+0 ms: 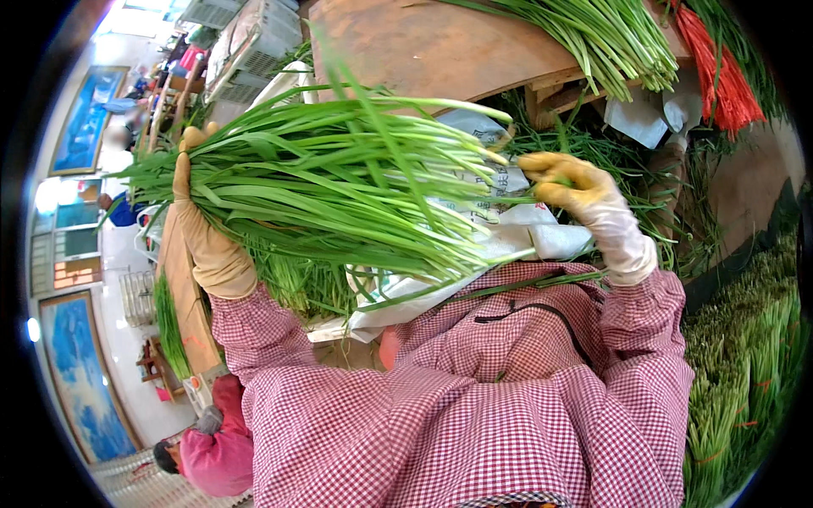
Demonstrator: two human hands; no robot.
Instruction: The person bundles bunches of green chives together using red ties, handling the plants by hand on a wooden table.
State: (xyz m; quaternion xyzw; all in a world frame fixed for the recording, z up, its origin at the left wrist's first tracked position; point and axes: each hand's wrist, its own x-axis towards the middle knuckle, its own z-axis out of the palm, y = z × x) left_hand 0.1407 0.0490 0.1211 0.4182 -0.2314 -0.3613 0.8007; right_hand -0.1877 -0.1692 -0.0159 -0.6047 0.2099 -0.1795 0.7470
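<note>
Indoors, a wooden table [406, 51] stands beyond held greens [339, 169], blue pictures [80, 372] leftward.

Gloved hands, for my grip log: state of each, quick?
Left hand: closed, holding the green bunch.
Right hand: fingers curled; whether it holds anything cannot be told.
</note>
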